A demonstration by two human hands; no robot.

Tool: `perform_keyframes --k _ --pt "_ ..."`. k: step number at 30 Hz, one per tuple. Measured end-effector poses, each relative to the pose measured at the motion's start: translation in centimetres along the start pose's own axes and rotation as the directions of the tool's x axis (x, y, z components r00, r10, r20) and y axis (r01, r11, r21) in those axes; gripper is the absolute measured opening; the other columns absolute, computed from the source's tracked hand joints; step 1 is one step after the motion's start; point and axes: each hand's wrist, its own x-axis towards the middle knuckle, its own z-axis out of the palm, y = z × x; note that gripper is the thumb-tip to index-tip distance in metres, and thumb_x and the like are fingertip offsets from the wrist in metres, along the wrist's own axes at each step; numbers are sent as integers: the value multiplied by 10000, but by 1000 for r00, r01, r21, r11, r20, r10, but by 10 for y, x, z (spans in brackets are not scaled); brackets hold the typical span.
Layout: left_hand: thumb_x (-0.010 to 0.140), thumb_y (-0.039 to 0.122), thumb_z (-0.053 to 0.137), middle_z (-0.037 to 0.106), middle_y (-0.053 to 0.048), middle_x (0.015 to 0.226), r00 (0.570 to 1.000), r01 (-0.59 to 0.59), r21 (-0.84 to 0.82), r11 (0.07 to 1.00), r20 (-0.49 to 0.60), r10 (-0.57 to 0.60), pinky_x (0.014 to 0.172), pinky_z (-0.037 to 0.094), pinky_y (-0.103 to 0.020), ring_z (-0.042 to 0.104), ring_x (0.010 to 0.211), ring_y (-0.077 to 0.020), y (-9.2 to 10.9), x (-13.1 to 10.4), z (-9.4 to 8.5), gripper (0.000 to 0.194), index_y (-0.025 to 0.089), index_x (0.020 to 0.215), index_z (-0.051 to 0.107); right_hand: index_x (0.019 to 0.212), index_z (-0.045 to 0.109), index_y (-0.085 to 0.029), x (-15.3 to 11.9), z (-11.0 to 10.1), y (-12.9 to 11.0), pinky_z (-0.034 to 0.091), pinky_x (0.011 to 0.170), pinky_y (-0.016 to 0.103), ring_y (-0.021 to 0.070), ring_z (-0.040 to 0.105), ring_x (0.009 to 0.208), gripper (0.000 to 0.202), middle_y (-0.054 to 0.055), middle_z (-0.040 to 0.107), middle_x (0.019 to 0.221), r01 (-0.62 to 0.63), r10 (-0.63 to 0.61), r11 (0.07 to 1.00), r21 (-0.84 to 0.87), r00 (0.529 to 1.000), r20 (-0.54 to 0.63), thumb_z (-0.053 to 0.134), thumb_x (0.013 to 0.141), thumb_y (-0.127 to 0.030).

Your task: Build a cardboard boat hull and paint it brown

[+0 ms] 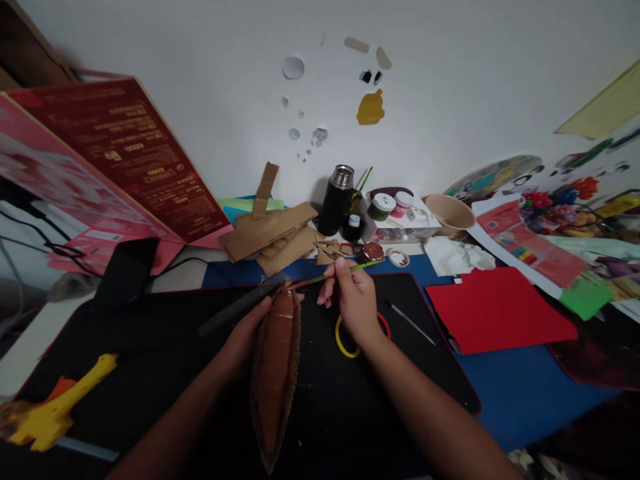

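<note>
A long, pointed cardboard boat (276, 360), painted brown inside, lies lengthwise before me. Its far end is in the grip of my left hand (257, 317), thumb along the near side and fingers mostly hidden beneath. My right hand (353, 297) pinches a thin paintbrush (367, 265) with a green handle. The bristle end meets or nearly meets the boat's far tip. Just beyond that hand stands an open jar of brown paint (373, 251), with its smeared lid (399, 258) alongside. Yellow and red scissor handles (345, 340) show partly under my right wrist.
The black mat (320, 427) carries a pen (410, 322) and a yellow glue gun (75, 403). Cardboard scraps (280, 233), a black flask (336, 200) and paint pots (384, 207) line the wall. Red paper (500, 310) lies right; a phone (127, 270) is left.
</note>
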Motion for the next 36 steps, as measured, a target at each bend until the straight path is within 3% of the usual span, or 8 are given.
perform_keyframes --k 6,14,19,25,30,36 --pt "874 664 652 794 -119 1242 1000 9 15 1000 3 -9 1089 495 -427 695 1233 -374 2 -2 1 681 168 1328 758 815 607 -205 8 -10 2 388 390 202 123 585 409 468 -69 553 496 -31 41 994 104 995 -96 697 900 -656" --pt "846 639 705 794 -130 1239 1000 18 -11 1000 -20 -18 1028 524 -376 720 1185 -355 4 -2 -2 722 154 1380 722 805 621 -198 -1 -11 9 377 379 202 127 570 384 468 -68 536 457 -96 98 990 99 995 -14 680 918 -649" --pt "876 671 657 812 -132 1179 999 22 9 1000 -29 -21 943 553 -386 750 1088 -347 -2 1 -5 731 155 1390 715 820 624 -196 6 -12 6 379 378 196 121 565 384 461 -73 537 467 -64 69 994 86 996 -57 701 905 -643" --pt "894 671 636 765 -107 1315 999 -23 21 1000 -34 23 1002 537 -384 708 1202 -348 -3 1 -5 700 197 1404 708 806 614 -201 9 -16 -2 377 372 199 125 570 386 518 -73 521 458 -53 58 994 96 997 -48 676 891 -708" --pt "867 686 654 785 -142 1256 1000 -16 19 1000 -11 17 954 558 -394 722 1166 -372 -4 2 -7 703 148 1305 770 805 615 -198 5 -14 4 387 377 200 125 568 378 540 -72 515 452 -89 89 994 66 996 3 653 898 -728" --pt "909 651 628 788 -112 1260 999 4 59 998 -39 -1 941 546 -377 727 1146 -348 -1 -1 -5 634 185 1317 766 807 614 -200 10 -13 -2 392 385 194 123 571 387 492 -77 520 460 -49 54 995 92 997 -52 692 898 -677"
